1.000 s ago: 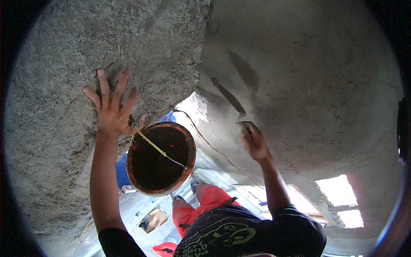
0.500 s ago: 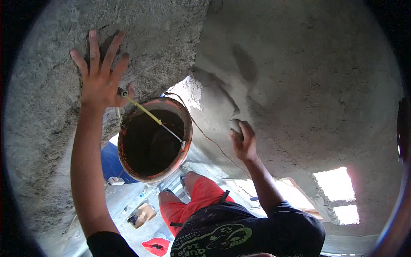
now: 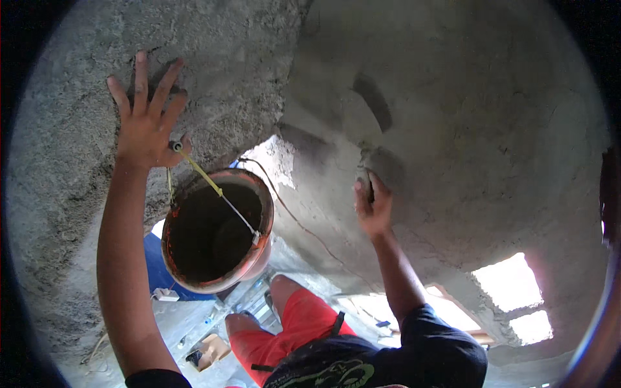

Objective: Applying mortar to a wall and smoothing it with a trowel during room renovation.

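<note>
Trowel: one, right of centre, long axis running up and slightly right, blade against the grey plaster wall.
Right hand: closed around the trowel handle.
Left hand: fingers spread wide, flat on rough wall.
Bucket: one, orange, hanging below left hand.

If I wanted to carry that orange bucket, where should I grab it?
Probably by the thin wire handle that crosses the open mouth of the round orange bucket. The left hand, spread flat on the rough grey wall, already has it hooked by the thumb. The bucket hangs tilted from it, so reach from above, beside that thumb, and curl your fingers under.
</note>
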Demonstrator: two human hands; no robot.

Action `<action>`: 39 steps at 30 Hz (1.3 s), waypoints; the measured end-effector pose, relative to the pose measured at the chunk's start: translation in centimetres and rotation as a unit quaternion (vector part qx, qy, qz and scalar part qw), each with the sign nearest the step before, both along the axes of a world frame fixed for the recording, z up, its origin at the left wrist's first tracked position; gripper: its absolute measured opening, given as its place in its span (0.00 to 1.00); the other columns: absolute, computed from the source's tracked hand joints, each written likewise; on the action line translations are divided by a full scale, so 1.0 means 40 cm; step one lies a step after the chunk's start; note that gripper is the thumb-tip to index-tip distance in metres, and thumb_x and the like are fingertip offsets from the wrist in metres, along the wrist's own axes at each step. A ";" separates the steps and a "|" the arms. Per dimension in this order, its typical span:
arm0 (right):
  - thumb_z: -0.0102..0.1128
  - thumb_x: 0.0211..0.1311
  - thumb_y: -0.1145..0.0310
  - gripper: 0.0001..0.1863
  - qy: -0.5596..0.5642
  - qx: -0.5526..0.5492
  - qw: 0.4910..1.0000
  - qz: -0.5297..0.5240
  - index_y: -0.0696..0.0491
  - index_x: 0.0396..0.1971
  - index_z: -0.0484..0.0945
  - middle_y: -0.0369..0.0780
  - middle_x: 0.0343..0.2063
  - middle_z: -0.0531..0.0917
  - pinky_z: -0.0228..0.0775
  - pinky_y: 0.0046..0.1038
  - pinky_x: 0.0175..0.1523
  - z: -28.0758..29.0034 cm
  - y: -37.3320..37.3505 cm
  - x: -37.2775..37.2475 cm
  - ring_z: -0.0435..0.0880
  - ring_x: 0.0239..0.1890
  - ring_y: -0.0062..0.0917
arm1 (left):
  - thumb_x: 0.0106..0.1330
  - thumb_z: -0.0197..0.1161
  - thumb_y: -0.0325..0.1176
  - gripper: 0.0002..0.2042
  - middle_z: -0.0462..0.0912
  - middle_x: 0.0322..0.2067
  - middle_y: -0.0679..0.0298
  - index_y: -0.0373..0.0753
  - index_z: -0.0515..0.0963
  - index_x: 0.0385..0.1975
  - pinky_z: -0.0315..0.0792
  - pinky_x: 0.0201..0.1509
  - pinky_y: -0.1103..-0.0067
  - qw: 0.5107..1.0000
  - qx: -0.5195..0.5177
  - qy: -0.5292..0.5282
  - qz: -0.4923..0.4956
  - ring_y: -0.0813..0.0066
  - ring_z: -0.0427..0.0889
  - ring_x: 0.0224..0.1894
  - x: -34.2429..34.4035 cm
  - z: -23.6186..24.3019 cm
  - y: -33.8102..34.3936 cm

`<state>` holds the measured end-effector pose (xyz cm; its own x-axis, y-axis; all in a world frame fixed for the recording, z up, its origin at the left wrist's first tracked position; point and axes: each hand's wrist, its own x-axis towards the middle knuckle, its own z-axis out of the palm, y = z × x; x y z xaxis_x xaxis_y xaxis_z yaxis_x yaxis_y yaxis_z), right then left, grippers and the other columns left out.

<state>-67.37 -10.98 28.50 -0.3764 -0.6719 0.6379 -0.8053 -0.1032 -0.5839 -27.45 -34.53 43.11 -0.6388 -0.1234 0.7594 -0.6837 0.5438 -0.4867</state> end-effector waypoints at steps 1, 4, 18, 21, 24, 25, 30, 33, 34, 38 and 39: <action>0.62 0.65 0.66 0.19 0.000 0.001 1.000 -0.002 0.63 0.50 0.77 0.54 0.40 0.83 0.75 0.37 0.49 0.001 0.016 0.008 0.85 0.41 0.45 | 0.48 0.63 0.49 0.25 0.56 0.73 0.59 0.43 0.77 0.45 0.27 0.68 0.29 1.000 -0.004 0.003 -0.026 0.38 0.39 0.77 -0.006 -0.006 0.001; 0.63 0.64 0.67 0.19 0.053 -0.009 0.999 -0.004 0.62 0.50 0.78 0.54 0.40 0.84 0.76 0.37 0.49 -0.029 0.043 0.024 0.85 0.41 0.45 | 0.44 0.67 0.48 0.26 0.52 0.74 0.60 0.43 0.78 0.44 0.29 0.68 0.27 0.999 0.048 -0.007 0.019 0.38 0.36 0.77 -0.006 -0.006 0.021; 0.58 0.70 0.65 0.18 0.182 -0.123 0.976 -0.003 0.60 0.53 0.76 0.50 0.25 0.82 0.75 0.32 0.30 0.304 -0.096 0.034 0.81 0.22 0.37 | 0.51 0.60 0.55 0.26 0.53 0.74 0.57 0.40 0.78 0.41 0.28 0.67 0.27 1.000 0.012 -0.003 0.011 0.34 0.36 0.77 -0.003 -0.008 0.003; 0.55 0.72 0.65 0.15 0.108 -0.063 0.992 0.000 0.62 0.48 0.76 0.51 0.24 0.80 0.74 0.35 0.30 0.397 -0.136 0.030 0.78 0.21 0.37 | 0.50 0.60 0.56 0.27 0.54 0.74 0.57 0.40 0.78 0.41 0.28 0.67 0.28 0.997 0.057 -0.019 0.047 0.35 0.36 0.77 -0.020 0.008 0.043; 0.52 0.73 0.64 0.14 0.085 -0.029 0.995 -0.045 0.63 0.41 0.74 0.52 0.24 0.79 0.71 0.37 0.30 0.412 -0.141 0.027 0.77 0.21 0.39 | 0.41 0.69 0.53 0.29 0.53 0.74 0.59 0.43 0.79 0.44 0.31 0.68 0.27 0.996 0.071 -0.012 0.059 0.37 0.35 0.77 -0.011 0.013 0.041; 0.51 0.74 0.64 0.14 0.071 -0.028 0.995 -0.062 0.63 0.39 0.73 0.52 0.23 0.78 0.70 0.37 0.30 0.381 -0.135 0.043 0.76 0.21 0.39 | 0.34 0.77 0.50 0.33 0.52 0.74 0.61 0.47 0.80 0.46 0.34 0.68 0.27 0.999 0.046 0.004 0.029 0.38 0.34 0.77 0.007 0.006 0.035; 0.49 0.75 0.65 0.14 -0.031 0.020 0.998 -0.041 0.63 0.40 0.73 0.50 0.22 0.77 0.68 0.36 0.30 0.297 -0.041 0.066 0.76 0.22 0.38 | 0.36 0.76 0.45 0.30 0.55 0.73 0.56 0.40 0.78 0.42 0.30 0.69 0.28 0.992 0.124 -0.001 0.022 0.38 0.35 0.77 -0.013 0.027 0.072; 0.48 0.75 0.66 0.14 0.062 -0.025 0.998 -0.020 0.65 0.40 0.73 0.51 0.21 0.76 0.69 0.37 0.30 0.379 -0.027 0.098 0.77 0.23 0.40 | 0.31 0.77 0.43 0.32 0.56 0.73 0.56 0.41 0.78 0.42 0.30 0.69 0.28 0.992 0.124 -0.002 0.021 0.38 0.36 0.77 -0.003 0.030 0.071; 0.48 0.75 0.66 0.14 0.126 -0.034 0.991 -0.036 0.65 0.41 0.73 0.51 0.21 0.77 0.70 0.37 0.30 0.427 -0.046 0.078 0.79 0.24 0.41 | 0.29 0.76 0.43 0.32 0.56 0.73 0.56 0.41 0.78 0.41 0.30 0.69 0.28 0.991 0.128 -0.002 0.025 0.38 0.37 0.77 -0.006 0.028 0.075; 0.48 0.75 0.62 0.17 0.179 0.030 0.975 -0.130 0.63 0.35 0.74 0.53 0.22 0.79 0.72 0.40 0.31 0.525 -0.155 0.039 0.80 0.24 0.44 | 0.28 0.75 0.44 0.32 0.56 0.73 0.57 0.41 0.78 0.40 0.29 0.70 0.29 0.995 0.102 0.017 -0.002 0.38 0.36 0.77 -0.012 0.017 0.053; 0.47 0.77 0.60 0.19 0.245 0.034 0.956 -0.160 0.61 0.31 0.74 0.50 0.21 0.79 0.70 0.38 0.30 0.526 -0.171 0.024 0.79 0.22 0.41 | 0.29 0.75 0.44 0.32 0.55 0.73 0.57 0.41 0.78 0.40 0.29 0.69 0.29 0.995 0.102 0.021 -0.001 0.38 0.36 0.77 -0.018 0.025 0.054</action>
